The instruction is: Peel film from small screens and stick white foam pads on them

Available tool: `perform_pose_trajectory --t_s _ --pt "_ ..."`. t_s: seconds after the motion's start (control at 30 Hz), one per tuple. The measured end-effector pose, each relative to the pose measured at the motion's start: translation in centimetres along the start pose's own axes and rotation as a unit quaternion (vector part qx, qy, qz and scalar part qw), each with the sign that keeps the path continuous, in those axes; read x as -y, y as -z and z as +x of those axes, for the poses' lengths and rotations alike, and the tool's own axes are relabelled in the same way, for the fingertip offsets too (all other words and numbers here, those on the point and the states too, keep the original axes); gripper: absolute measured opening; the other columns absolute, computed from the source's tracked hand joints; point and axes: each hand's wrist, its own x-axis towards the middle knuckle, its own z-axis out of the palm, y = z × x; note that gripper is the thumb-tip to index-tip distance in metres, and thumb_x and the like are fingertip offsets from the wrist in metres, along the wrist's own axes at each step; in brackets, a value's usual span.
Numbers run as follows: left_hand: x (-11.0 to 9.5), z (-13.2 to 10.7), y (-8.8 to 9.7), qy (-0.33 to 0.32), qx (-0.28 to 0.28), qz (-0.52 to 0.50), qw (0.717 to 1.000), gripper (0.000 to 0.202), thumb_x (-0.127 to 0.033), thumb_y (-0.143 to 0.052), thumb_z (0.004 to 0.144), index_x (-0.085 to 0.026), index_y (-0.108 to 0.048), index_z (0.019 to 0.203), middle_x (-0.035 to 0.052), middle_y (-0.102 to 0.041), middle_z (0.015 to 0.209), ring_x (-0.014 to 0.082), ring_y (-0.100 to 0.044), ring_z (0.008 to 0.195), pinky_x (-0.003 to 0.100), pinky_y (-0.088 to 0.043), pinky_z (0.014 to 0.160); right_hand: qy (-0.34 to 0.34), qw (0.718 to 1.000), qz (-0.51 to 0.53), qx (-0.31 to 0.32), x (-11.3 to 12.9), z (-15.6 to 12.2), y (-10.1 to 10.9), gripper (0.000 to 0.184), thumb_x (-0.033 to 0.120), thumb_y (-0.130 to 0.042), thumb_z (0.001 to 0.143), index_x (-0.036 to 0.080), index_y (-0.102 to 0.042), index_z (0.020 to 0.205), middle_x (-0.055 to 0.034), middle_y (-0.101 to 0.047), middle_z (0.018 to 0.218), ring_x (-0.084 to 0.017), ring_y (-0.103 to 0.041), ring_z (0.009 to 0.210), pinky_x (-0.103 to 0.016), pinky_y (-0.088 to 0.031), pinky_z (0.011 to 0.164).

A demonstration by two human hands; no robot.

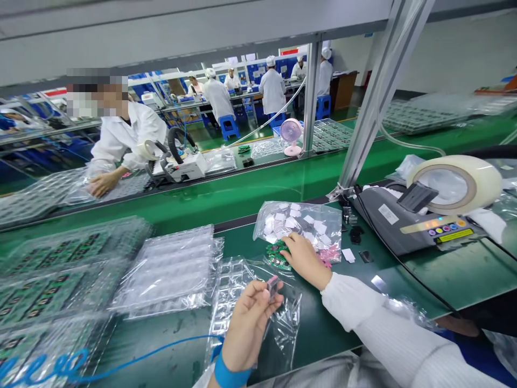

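Note:
My left hand (250,312), with a blue wrist strap (230,372) on it, pinches a small, clear, flat rectangular piece (273,286) with a pink edge between thumb and fingers. Further forward, my right hand (305,258) bends its fingers onto a small pile of green circuit boards (278,254); the fingertips close at the edge of a board and are partly hidden. Behind that pile lies a clear bag (297,215) with many white square pieces on it, and pink pieces (331,253) sit beside my right wrist. Under my left hand spreads a clear plastic tray (230,285).
Stacked trays of circuit boards (52,291) and clear trays (169,264) stand at the left. A grey tape dispenser (404,221) with its roll is at the right. Across the green belt (226,196), a co-worker (125,134) handles plastic. A coiled blue cord (141,358) crosses the bench.

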Motion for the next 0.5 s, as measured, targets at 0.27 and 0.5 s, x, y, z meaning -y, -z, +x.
perform_pose_trajectory --t_s 0.27,0.5 --pt "-0.5 0.2 0.8 -0.071 -0.030 0.094 0.993 0.022 -0.037 -0.071 0.068 -0.019 -0.068 0.081 0.0057 -0.067 0.093 0.0200 -0.059 0.094 0.034 -0.044 0.092 0.046 0.996 -0.063 0.036 -0.6 0.6 -0.2 0.018 0.029 -0.054 0.089 0.015 -0.059 0.099 -0.0051 -0.060 0.105 -0.018 -0.058 0.093 -0.038 -0.049 0.081" --pt "-0.1 0.5 0.2 -0.082 -0.019 0.095 0.992 0.020 -0.036 -0.071 0.068 -0.019 -0.068 0.080 0.0053 -0.066 0.089 0.0191 -0.059 0.090 0.032 -0.045 0.088 0.143 0.987 -0.055 0.056 0.3 1.6 -0.5 0.022 0.029 -0.055 0.088 0.016 -0.058 0.105 -0.0057 -0.058 0.109 -0.020 -0.056 0.100 -0.043 -0.046 0.086"
